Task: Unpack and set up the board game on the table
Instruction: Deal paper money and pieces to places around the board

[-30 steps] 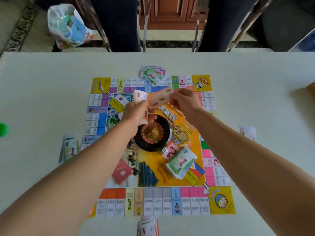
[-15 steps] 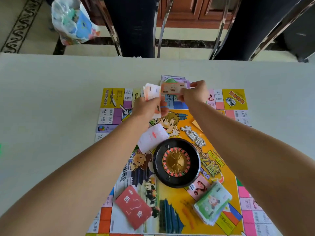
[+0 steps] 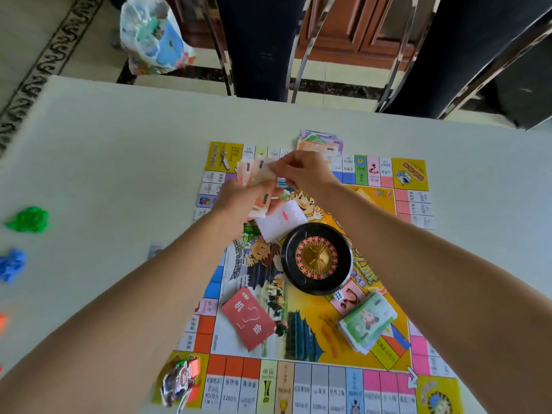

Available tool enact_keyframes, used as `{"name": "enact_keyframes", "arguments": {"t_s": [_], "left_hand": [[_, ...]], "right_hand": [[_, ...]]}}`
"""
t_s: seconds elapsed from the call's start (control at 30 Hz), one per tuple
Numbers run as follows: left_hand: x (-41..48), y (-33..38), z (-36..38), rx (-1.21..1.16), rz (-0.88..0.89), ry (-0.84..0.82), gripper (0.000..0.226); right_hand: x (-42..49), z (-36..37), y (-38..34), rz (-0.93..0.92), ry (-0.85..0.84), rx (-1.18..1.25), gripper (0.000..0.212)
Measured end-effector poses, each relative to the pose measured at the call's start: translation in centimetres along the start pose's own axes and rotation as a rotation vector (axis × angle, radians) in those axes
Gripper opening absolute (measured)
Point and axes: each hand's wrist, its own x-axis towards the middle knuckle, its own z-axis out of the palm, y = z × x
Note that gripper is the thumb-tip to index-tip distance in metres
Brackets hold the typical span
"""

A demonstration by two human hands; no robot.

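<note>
A colourful game board [image 3: 412,201] lies flat on the white table [image 3: 104,162]. My left hand [image 3: 239,201] grips a fanned stack of orange play notes [image 3: 257,174] above the board's far left part. My right hand [image 3: 301,170] pinches the top note of that stack. A pile of dealt notes [image 3: 321,141] lies at the board's far edge. On the board sit a black roulette wheel [image 3: 316,258], a red card deck [image 3: 249,319], a white card deck [image 3: 280,222] and a green note stack [image 3: 367,321].
Green [image 3: 28,219] and blue [image 3: 12,264] plastic pieces lie at the table's left edge. Character tokens [image 3: 180,380] sit on the board's near left corner. Beyond the far table edge stand chairs [image 3: 257,46] and a plastic bag [image 3: 152,37] on the floor.
My right hand left a note on the far pile and came back to the stack in my left hand. The view tilted and shifted, bringing the left-edge pieces into sight.
</note>
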Motion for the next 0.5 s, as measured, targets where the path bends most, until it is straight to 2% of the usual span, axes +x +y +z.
{"name": "enact_keyframes", "arguments": {"t_s": [0.17,0.27,0.4,0.5], "left_hand": [[-3.8,-0.6,-6.4,-0.085,-0.072,0.087,0.024],[-6.5,-1.4,-11.2,-0.055,-0.044,0.261,0.018],[-9.0,-3.4,-17.2,-0.12,0.0,0.478,0.022],[-11.2,-5.7,-20.1,-0.142,-0.034,0.506,0.023]], "right_hand": [[-2.5,5.1,-2.0,0.032,-0.068,0.114,0.006],[-4.1,8.9,-3.2,0.041,-0.04,0.197,0.008],[-6.1,13.8,-2.9,0.098,-0.116,0.094,0.003],[-7.8,18.0,-1.7,0.113,-0.196,-0.072,0.01]]}}
